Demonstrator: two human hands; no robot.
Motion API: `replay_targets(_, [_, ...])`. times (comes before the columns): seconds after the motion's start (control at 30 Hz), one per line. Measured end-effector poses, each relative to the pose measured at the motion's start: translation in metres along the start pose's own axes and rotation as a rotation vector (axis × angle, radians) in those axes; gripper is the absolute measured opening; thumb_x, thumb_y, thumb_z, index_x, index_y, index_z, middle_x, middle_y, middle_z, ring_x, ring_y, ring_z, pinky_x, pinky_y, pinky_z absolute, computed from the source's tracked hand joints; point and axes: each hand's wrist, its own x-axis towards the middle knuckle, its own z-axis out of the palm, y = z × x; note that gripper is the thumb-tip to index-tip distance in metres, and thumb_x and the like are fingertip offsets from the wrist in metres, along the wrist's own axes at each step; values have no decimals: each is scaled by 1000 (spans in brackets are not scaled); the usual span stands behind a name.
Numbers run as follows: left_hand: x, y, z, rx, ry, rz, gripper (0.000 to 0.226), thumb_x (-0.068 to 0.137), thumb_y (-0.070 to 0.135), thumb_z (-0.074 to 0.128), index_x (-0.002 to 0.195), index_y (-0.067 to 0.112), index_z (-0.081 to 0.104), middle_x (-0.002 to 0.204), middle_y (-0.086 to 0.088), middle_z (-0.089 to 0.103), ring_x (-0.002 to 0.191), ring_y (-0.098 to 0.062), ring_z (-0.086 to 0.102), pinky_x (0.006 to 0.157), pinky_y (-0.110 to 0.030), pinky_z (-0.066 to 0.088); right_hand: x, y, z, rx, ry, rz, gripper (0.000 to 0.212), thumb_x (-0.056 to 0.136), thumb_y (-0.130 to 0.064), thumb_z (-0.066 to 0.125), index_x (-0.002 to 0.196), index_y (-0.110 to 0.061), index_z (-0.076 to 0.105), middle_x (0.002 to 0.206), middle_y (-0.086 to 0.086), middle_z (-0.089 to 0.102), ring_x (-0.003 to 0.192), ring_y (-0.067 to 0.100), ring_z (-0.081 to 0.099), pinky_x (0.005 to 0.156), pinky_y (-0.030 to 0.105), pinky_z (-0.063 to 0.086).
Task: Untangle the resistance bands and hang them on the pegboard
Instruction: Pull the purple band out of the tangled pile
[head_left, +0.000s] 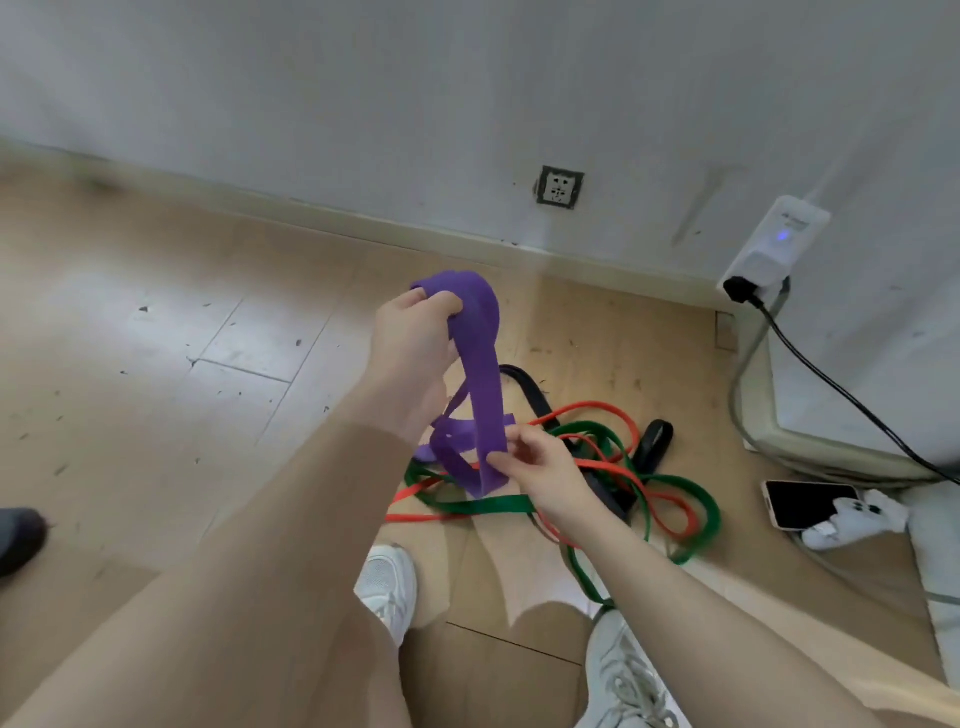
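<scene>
A wide purple band (485, 384) hangs in folds above the floor. My left hand (415, 353) grips its top loop, raised. Lower down, my right hand (540, 467) pinches the band's bottom end between thumb and fingers. Under them on the wooden floor lies a tangle: a green band (691, 512), an orange-red band (613, 413) and a black band (657, 441), looped through one another. Part of the tangle is hidden behind my right hand. No pegboard is in view.
A white wall with a socket (559, 187) runs behind. A white plugged-in device (774, 244) with a black cable (841, 392) sits at the right corner. A phone (810, 504) and a white plug strip (857, 519) lie on the floor. My white shoes (387, 587) stand below.
</scene>
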Motion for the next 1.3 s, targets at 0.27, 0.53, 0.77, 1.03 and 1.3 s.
replay_targets(0.27, [-17, 23, -14, -207, -115, 223, 19, 94, 3, 47, 100, 12, 61, 94, -6, 66, 88, -16, 64, 75, -25, 53, -29, -35, -68, -416, -71, 126, 29, 76, -40, 71, 94, -18, 64, 93, 5, 67, 82, 19, 62, 79, 36, 49])
replay_targets(0.53, [-48, 27, -4, -87, -84, 202, 17, 93, 5, 50, 87, 18, 59, 88, -1, 64, 88, -15, 62, 74, -22, 53, -82, -69, -112, -543, -44, 237, 57, 81, -25, 71, 130, -17, 42, 127, 1, 51, 115, 17, 51, 99, 31, 41])
replay_targets(0.77, [-86, 39, 6, 509, -435, 281, 29, 85, -5, 36, 83, 11, 60, 69, -3, 56, 65, -17, 50, 62, -28, 43, -81, -159, -70, -437, 209, -385, 56, 94, -7, 47, 143, -28, 29, 149, -7, 34, 134, 9, 33, 109, 28, 29])
replay_targets(1.03, [-112, 101, 11, 890, -574, 498, 33, 74, 31, 73, 97, 10, 62, 87, -13, 68, 74, -19, 62, 69, -30, 53, -71, -206, -61, -373, 37, -531, 35, 88, -16, 61, 102, -42, 42, 117, -7, 55, 118, 10, 51, 98, 30, 42])
replay_targets(1.3, [-133, 145, 14, 885, -454, 818, 18, 87, 23, 60, 105, 22, 61, 93, -1, 66, 90, -16, 63, 87, -31, 49, -104, -269, -82, -213, 61, -613, 43, 81, -8, 68, 113, -26, 46, 87, -1, 59, 78, 13, 60, 72, 23, 52])
